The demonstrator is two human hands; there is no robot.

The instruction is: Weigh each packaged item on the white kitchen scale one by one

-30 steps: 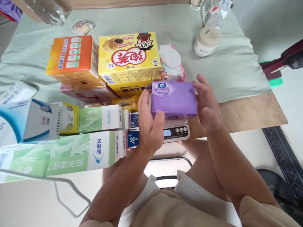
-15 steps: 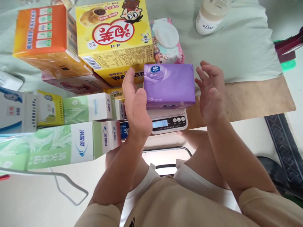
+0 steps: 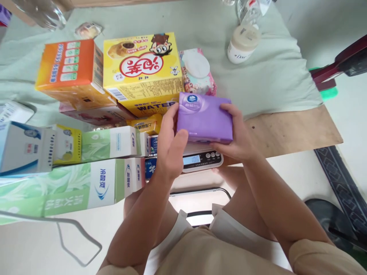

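Evidently soft and light, the purple tissue pack (image 3: 204, 117) is sitting just above the kitchen scale (image 3: 202, 159), gripped at both short ends: left hand (image 3: 169, 147) fingers curling round one end, right hand (image 3: 236, 133) fingers pinching the other, likely dimpling the slick wrapper.

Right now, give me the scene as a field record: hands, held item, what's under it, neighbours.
left hand: fingers on the left edge of the purple pack
right hand: grips the pack's right side
held item: purple tissue pack, tilted
below: digital scale, display lit, digits unreadable
behind: yellow snack box, orange box, wipes pack
left: green-white cartons
far: white jar on green cloth
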